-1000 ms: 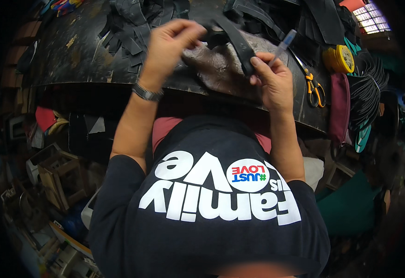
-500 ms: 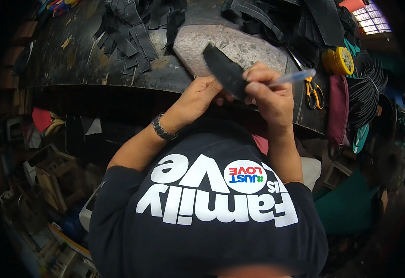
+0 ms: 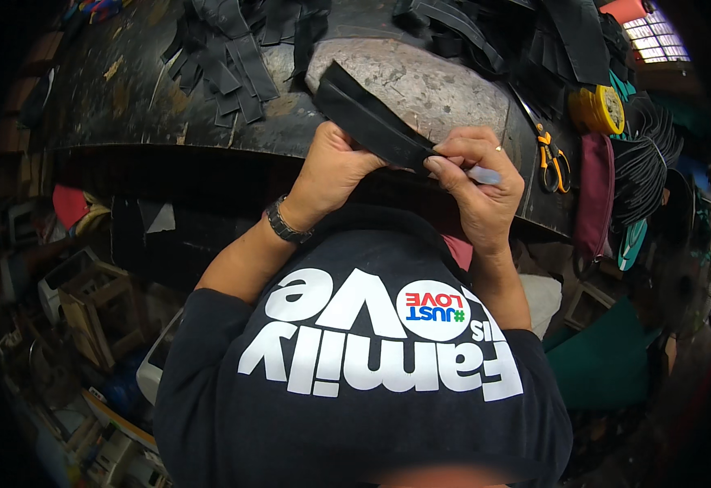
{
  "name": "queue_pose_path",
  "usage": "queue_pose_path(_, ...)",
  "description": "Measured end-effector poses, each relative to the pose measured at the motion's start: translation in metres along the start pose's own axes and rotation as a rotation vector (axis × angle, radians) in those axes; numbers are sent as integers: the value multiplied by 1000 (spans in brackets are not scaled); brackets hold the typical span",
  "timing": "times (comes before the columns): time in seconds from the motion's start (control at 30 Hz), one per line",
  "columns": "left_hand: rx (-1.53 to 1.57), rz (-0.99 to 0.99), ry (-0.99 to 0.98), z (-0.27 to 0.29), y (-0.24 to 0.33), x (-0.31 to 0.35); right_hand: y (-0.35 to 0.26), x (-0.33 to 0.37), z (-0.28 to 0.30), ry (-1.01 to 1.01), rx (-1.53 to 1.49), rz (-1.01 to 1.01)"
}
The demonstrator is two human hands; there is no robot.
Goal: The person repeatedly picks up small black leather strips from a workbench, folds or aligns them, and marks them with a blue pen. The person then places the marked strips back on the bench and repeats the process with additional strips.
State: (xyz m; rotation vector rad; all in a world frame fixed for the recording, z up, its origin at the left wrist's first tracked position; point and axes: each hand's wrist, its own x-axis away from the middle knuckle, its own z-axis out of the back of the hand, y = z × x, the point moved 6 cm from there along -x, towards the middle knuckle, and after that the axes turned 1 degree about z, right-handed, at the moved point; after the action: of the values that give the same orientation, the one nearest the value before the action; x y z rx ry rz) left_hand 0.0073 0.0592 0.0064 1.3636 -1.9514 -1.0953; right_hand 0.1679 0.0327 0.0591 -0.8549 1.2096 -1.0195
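Note:
A folded black strip [image 3: 371, 122], seemingly fabric or leather, slants between my hands above the table's near edge. My left hand [image 3: 331, 167] is closed round its lower side near the middle, with the fingers partly hidden behind it. The thumb and forefinger of my right hand [image 3: 477, 183] pinch the strip's right end. A pen with a translucent bluish barrel [image 3: 483, 175] is tucked in the same right hand, its tip out of sight. Beyond the strip lies a worn grey stone-like slab [image 3: 428, 77].
The dark table [image 3: 128, 106] carries heaps of black strips [image 3: 225, 65] at the far left and more black pieces [image 3: 567, 41] at the far right. Orange-handled scissors [image 3: 549, 159], a yellow spool [image 3: 595, 110], a maroon pouch [image 3: 595, 195] and bundled black cords [image 3: 644, 154] are on the right.
The strip has swung round, and more of its length now shows toward the upper left. My left hand has shifted left. The pen has tipped back and mostly disappeared behind my right hand.

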Motion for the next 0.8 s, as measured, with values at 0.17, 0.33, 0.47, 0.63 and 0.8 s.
queue_pose_path(0.17, -113, 30, 7, 2, -7, 2, 4, 6, -4, -3, -78, 20)
queue_pose_path(0.33, -100, 40, -27, -1, -10, 7, -6, 5, -3, -5, 91, 189)
queue_pose_path(0.47, -107, 16, -61, -4, -9, 9, -15, 8, -5, 0, 202, 296)
queue_pose_path(0.63, -92, -38, -145, -5, -6, 9, -25, 15, -9, 8, 325, 423)
queue_pose_path(0.8, -59, -116, -219, -5, -5, 6, -30, 20, -14, -7, 382, 503)
